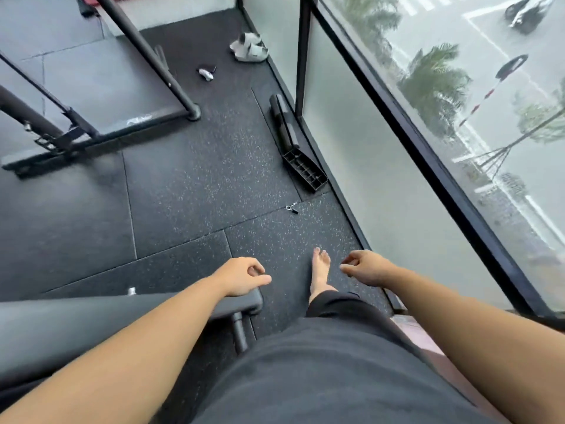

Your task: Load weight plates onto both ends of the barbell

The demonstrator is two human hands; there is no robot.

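Both the left hand and right hand hang loosely curled and empty, and the bare foot could land on the small metal spring collar lying on the speckled black rubber floor.

A: What lies on the rubber floor?

B: A pair of white sandals sits near the far edge, beside the glass wall. A small white-and-black item lies just left of them; its type cannot be determined.

A: And along the right edge?

B: A black ribbed wedge rests against the wall base, touching a black roller beyond it. A spring clip lies nearer. A padded bench occupies the near left corner.
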